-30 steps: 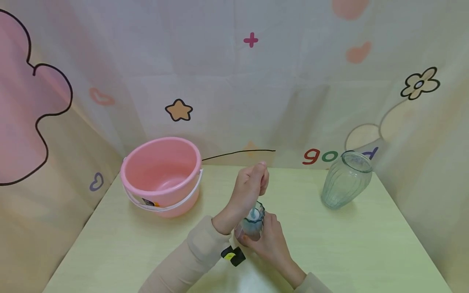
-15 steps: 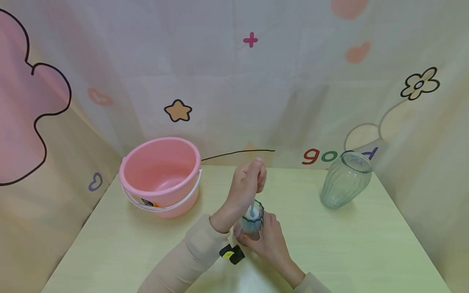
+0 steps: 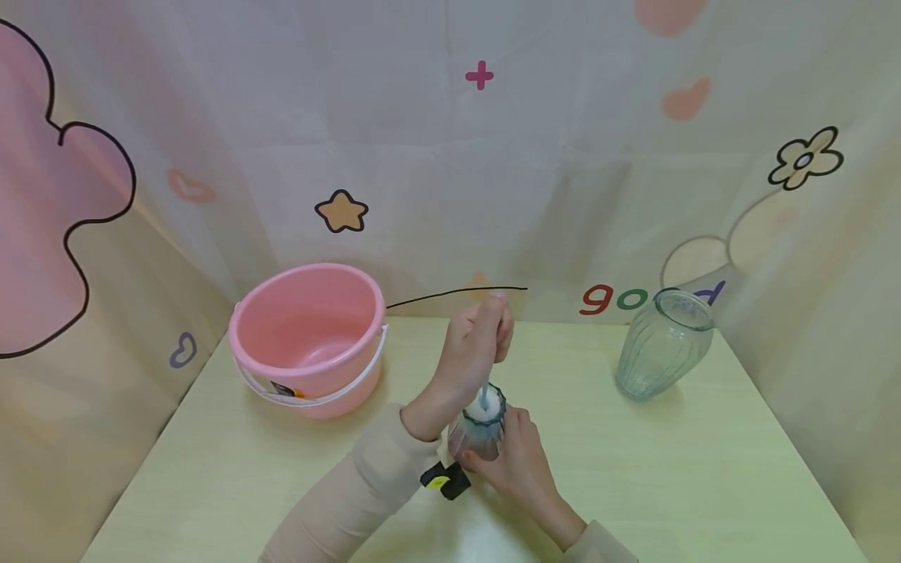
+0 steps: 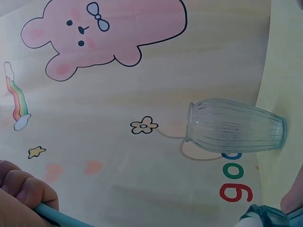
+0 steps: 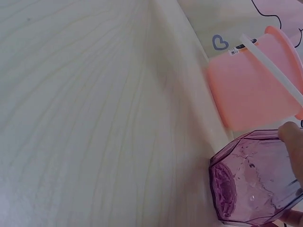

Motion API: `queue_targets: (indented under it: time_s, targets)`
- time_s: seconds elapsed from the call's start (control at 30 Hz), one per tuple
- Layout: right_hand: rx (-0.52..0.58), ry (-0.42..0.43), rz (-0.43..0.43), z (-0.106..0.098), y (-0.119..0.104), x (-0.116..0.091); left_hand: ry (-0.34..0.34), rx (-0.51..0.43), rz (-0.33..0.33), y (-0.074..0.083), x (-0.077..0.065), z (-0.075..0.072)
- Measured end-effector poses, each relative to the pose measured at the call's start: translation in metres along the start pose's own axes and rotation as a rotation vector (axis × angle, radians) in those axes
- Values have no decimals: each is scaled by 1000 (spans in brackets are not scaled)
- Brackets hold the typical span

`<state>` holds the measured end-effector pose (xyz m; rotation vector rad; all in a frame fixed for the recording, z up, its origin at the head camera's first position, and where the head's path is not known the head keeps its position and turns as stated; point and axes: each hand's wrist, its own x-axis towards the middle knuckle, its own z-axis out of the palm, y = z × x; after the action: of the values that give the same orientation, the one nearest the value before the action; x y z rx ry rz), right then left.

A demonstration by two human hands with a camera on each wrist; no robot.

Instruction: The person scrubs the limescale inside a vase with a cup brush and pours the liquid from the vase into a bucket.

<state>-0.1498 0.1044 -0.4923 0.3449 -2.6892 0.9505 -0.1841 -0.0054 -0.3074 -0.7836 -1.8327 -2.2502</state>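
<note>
My left hand (image 3: pixel 473 344) grips the light blue handle (image 4: pixel 64 217) of a bottle brush above a small vase (image 3: pixel 475 442). The brush points down, its white head (image 3: pixel 491 405) showing inside the vase's scalloped mouth. Clear glass shades from blue at the rim to purple at the base, as the right wrist view shows. My right hand (image 3: pixel 524 465) holds the vase's side, thumb in front and fingers behind. The vase looks upright on the table; how far down the brush reaches is hidden.
A pink bucket (image 3: pixel 310 313) with a white handle stands at the back left. Toward the back right is a taller, pale green ribbed glass vase (image 3: pixel 665 348). A printed curtain (image 3: pixel 422 156) hangs behind the pale wooden table (image 3: pixel 598 469).
My left hand has risen slightly, and the brush's white head sits higher in the vase mouth. My right hand stays on the vase; bucket and green vase have not moved.
</note>
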Motion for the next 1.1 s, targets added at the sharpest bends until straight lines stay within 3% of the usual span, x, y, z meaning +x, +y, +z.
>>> queue_targets:
  time_s: [0.33, 1.1]
  targets:
    - [-1, -1, -1, 3, 0, 1, 2, -4, 12, 6, 2, -1]
    - [-31, 133, -109, 7, 6, -1, 13, 30, 42, 19, 10, 4]
